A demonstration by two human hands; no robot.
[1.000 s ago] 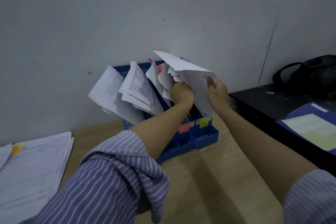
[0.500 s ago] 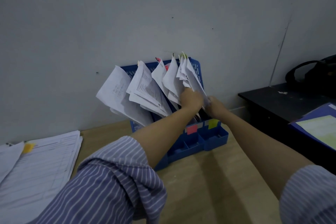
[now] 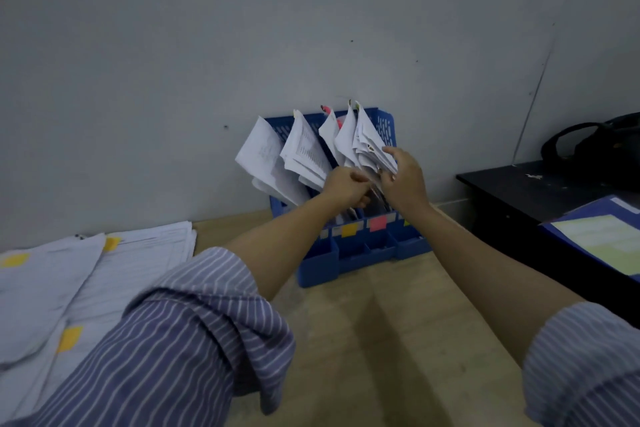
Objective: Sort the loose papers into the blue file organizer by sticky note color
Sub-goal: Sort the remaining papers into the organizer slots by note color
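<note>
The blue file organizer (image 3: pixel 353 255) stands against the wall with white papers fanned in its slots. Yellow (image 3: pixel 349 229) and pink (image 3: pixel 377 222) sticky notes mark its front dividers. My right hand (image 3: pixel 403 180) holds the rightmost bunch of papers (image 3: pixel 369 140) standing in a right-hand slot, thumb on their near face. My left hand (image 3: pixel 344 185) is curled just left of it at the foot of the papers; I cannot make out what its fingers hold. More sheets (image 3: pixel 263 158) lean left in the other slots.
A stack of loose papers (image 3: pixel 86 281) with yellow sticky notes lies at the left on the wooden desk (image 3: pixel 398 340). A black side table (image 3: pixel 540 194) at the right carries a dark bag (image 3: pixel 602 146) and a blue folder (image 3: pixel 602 236).
The sheet held above the organizer a second ago now stands in a right-hand slot. Both hands have drawn slightly back and up along the papers; the camera has tilted down.
</note>
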